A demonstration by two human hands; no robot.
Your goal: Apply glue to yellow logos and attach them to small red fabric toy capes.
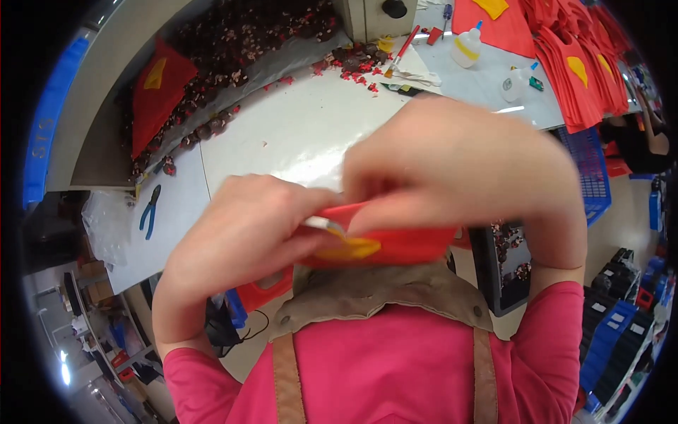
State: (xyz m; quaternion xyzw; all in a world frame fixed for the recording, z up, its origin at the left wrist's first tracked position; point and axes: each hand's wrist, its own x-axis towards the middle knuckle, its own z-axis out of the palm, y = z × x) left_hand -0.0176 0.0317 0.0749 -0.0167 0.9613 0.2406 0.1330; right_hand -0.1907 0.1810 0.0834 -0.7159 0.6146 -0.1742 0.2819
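Note:
In front of my apron [381, 290] I hold a red flat piece [420, 244], leather-like or cloth-like, with a yellow patch [353, 249] on it. My left hand [236, 230] is closed on its left part, thumb and fingers pressed together. A small white object [321, 222] shows beside the left fingertips; its kind is unclear. Smeared by motion, my right hand [459, 166] bends over the upper edge of the piece, its thumb and fingers pinched there. The palm and curled fingers hide what lies between them.
Dark and red scraps [247, 42] heap up behind the white work surface [268, 127], with a red piece [161, 85] among them. Blue-handled pliers [149, 210] lie left. At right are a glue bottle [466, 48], a brush [402, 51], stacked red pieces [565, 56] and a blue crate [587, 177].

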